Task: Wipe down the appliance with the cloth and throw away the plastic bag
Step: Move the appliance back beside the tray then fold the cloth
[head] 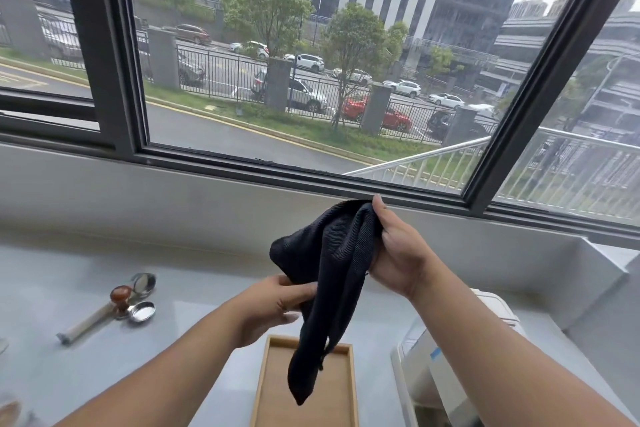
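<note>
Dark ribbed cloth [329, 274] hangs long, tip pointing down; right hand [398, 253] grips its top, left hand [277, 305] pinches the middle.

A: Worktop [194, 291] layout?
B: Tray [306, 402] at near centre, cloth [329, 274] hanging above it. Tamper [121, 298] and portafilter [104, 317] lie left, touching. Appliance [429, 378] right. Window [311, 62] behind.

Ribbed dark cloth [329, 274], wooden tray [273, 388]
</note>
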The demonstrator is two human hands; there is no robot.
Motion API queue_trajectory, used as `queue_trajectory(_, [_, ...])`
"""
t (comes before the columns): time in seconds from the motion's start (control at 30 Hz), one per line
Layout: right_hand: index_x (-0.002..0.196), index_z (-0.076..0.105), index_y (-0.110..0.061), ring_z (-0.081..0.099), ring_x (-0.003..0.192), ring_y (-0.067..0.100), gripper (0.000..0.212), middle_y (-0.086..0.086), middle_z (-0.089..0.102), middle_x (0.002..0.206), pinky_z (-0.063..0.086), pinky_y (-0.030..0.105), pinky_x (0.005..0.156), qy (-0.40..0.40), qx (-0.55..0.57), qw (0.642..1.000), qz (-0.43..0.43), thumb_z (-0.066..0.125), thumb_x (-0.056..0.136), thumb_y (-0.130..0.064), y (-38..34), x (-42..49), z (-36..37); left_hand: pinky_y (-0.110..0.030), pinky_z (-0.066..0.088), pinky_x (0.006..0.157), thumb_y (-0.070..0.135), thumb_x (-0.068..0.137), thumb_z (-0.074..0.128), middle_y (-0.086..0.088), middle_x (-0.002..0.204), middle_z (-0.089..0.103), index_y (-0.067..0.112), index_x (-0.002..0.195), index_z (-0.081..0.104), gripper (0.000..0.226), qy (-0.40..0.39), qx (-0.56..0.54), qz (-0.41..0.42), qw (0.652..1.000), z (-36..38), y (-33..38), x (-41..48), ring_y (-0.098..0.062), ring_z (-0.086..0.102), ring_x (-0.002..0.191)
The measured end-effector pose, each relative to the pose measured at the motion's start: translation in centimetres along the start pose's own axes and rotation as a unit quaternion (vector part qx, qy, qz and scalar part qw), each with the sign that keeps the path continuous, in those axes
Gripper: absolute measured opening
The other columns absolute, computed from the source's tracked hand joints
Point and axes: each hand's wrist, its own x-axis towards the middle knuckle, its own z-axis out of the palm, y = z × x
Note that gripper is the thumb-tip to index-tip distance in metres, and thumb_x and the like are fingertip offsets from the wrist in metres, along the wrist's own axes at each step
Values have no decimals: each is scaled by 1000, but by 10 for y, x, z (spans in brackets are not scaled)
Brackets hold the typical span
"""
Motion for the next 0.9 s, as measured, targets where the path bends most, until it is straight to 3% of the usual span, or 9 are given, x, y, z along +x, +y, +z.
queue_trajectory(0.17, [140, 60, -16, 69, 116, 33, 60, 12, 69, 133, 58, 49, 93, 80, -48, 996, -7, 59, 96, -58, 20, -4, -15, -48, 54, 102, 30, 105, 58, -12, 127, 75, 13, 136, 64, 36, 49, -129, 40, 990, 8, 15, 12, -30, 71, 119])
queue_trajectory(0.27, [141, 50, -31, 72, 113, 28, 52, 3, 73, 127, 60, 46, 90, 75, -125, 989, 28, 72, 95, -38, 41, -9, -22, -42, 58, 94, 33, 108, 51, -16, 127, 74, 10, 133, 67, 38, 63, -197, 41, 977, 16, 28, 17, -34, 71, 118])
queue_trajectory(0.37, [143, 41, -30, 72, 114, 28, 64, 4, 72, 129, 59, 46, 90, 53, -149, 986, 55, 77, 92, -15, 58, -11, -26, -44, 58, 99, 35, 108, 50, -21, 127, 73, 2, 131, 68, 44, 74, -227, 40, 970, 24, 37, 25, -37, 69, 119])
queue_trajectory(0.5, [142, 41, -22, 69, 118, 34, 63, 13, 70, 132, 55, 53, 100, 16, -121, 989, 83, 70, 92, 1, 63, -7, -41, -51, 52, 109, 37, 107, 53, -22, 128, 72, -2, 134, 63, 49, 118, -233, 40, 965, 27, 43, 35, -39, 68, 122])
queue_trajectory(0.63, [141, 48, -11, 69, 118, 31, 57, 17, 70, 130, 58, 37, 84, -31, -113, 982, 149, 56, 91, 15, 58, -3, -63, -46, 58, 93, 41, 105, 58, -21, 125, 74, 0, 134, 64, 51, 154, -252, 17, 955, 22, 45, 36, -37, 72, 115])
queue_trajectory(0.77, [137, 58, -6, 68, 118, 30, 54, 16, 70, 131, 56, 38, 91, -38, -144, 974, 171, 42, 91, 19, 52, 4, -84, -42, 60, 84, 41, 105, 58, -20, 125, 74, 1, 135, 62, 50, 177, -265, -10, 948, 14, 44, 39, -34, 75, 106])
queue_trajectory(0.9, [122, 68, 3, 72, 109, 34, 57, 23, 72, 122, 60, 38, 83, -7, -160, 972, 172, 30, 84, 22, 47, 12, -105, -49, 57, 97, 18, 105, 59, -17, 129, 73, 11, 139, 51, 36, 156, -207, -34, 965, 6, 34, 39, -34, 72, 114])
